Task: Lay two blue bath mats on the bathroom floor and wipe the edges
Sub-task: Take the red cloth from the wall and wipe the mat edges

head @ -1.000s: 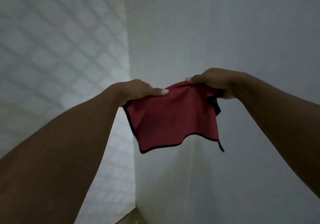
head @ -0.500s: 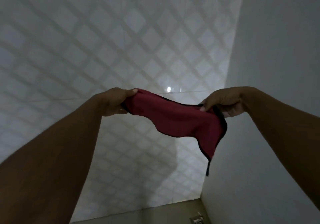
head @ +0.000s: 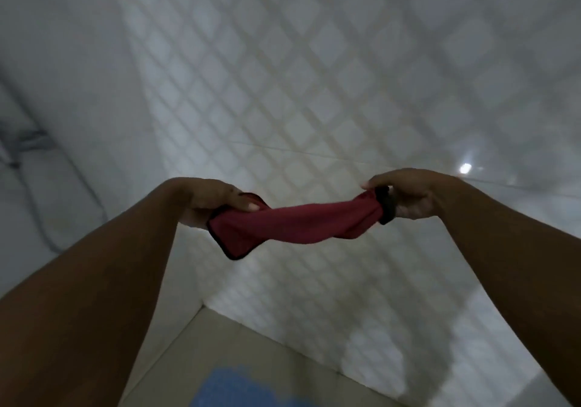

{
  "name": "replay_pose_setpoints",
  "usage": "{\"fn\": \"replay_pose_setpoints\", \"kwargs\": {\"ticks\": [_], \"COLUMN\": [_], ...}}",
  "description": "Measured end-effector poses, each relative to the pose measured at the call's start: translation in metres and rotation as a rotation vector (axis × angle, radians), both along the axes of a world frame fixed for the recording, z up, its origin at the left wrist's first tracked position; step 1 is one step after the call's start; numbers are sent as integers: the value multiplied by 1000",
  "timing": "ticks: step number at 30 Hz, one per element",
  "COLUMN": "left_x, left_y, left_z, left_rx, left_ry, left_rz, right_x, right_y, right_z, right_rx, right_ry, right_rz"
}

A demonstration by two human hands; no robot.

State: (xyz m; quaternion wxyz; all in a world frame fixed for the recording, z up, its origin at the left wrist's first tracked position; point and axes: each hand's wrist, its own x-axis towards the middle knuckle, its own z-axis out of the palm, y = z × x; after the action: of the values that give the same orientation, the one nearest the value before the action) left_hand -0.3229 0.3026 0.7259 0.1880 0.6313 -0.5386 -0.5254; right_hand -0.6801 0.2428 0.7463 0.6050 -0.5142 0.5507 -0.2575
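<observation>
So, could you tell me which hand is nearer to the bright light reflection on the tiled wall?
Right. The right hand sits just below-left of the reflection, gripping the red cloth; the left hand holds its far end.

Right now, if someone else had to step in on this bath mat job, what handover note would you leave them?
Left hand: shut on one end of the dark red cloth with black edging.
Right hand: shut on the other end; the cloth is bunched and stretched between both hands, held up in front of the white diamond-patterned tiled wall.
Mats: part of one blue bath mat shows on the beige floor at the bottom edge. A second mat is not in view.
Done: at least one mat is down.
Left: check the second mat, then wipe the edges with the cloth.
</observation>
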Motion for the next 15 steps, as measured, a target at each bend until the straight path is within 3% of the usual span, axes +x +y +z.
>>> {"fn": "replay_pose_setpoints", "kwargs": {"ticks": [4,7,13,15], "left_x": [26,34,18,13], "left_y": [36,74,178,217], "left_z": [-14,-31,-105,-121], "left_rx": [-1,39,191,242], "left_ry": [33,-15,-328,-450], "left_rz": [359,548,783,790], "right_x": [36,64,139,161], "right_y": [-23,-38,-34,-8], "right_z": [-19,-44,-132,-154], "right_rx": [97,181,94,65], "right_ry": [-18,79,551,583], "right_rz": [226,444,784,838]}}
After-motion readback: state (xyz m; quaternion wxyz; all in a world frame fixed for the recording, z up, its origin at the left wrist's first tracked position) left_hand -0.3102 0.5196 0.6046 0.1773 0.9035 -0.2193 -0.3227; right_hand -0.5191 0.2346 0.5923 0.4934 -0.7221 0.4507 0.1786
